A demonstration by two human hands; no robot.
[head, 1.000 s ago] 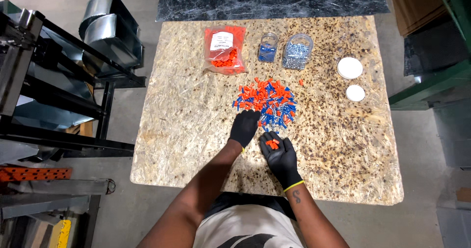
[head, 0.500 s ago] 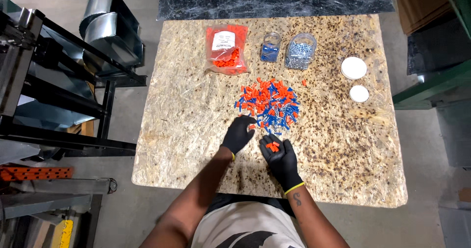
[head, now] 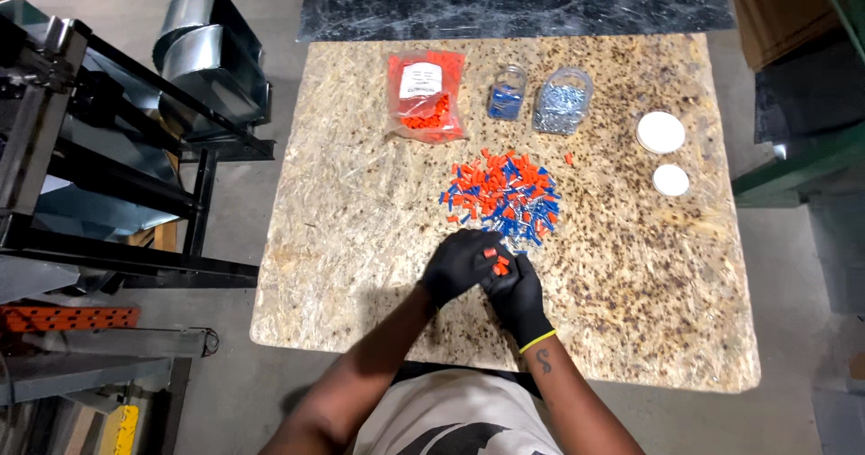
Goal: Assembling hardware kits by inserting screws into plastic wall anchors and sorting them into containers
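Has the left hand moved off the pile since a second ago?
Yes. The left hand has pulled back from the orange and blue pile toward the near table edge, meeting the right hand holding orange pieces.

OSB table [head: 360, 239]: connector pile [head: 501, 195], jars, lids
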